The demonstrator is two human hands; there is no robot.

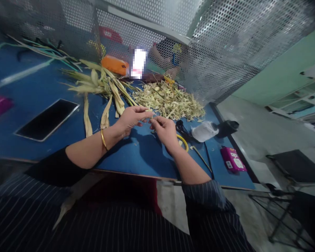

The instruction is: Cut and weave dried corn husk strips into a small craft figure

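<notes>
My left hand, with a gold bangle on its wrist, is closed in a pinch above the blue table. My right hand pinches right beside it, fingertips almost touching. Between them is a small pale piece of corn husk, mostly covered by the fingers. Just beyond lies a heap of shredded husk. To the left of the heap is a bundle of long dry corn husks, some strips hanging toward me. Partly behind my right wrist lies a yellow ring.
A dark phone lies at left, near green and white straps. An orange pack and a lit screen stand before a perforated metal partition. At right are a white-wrapped roll and a magenta pack. Another person's arm shows behind the partition.
</notes>
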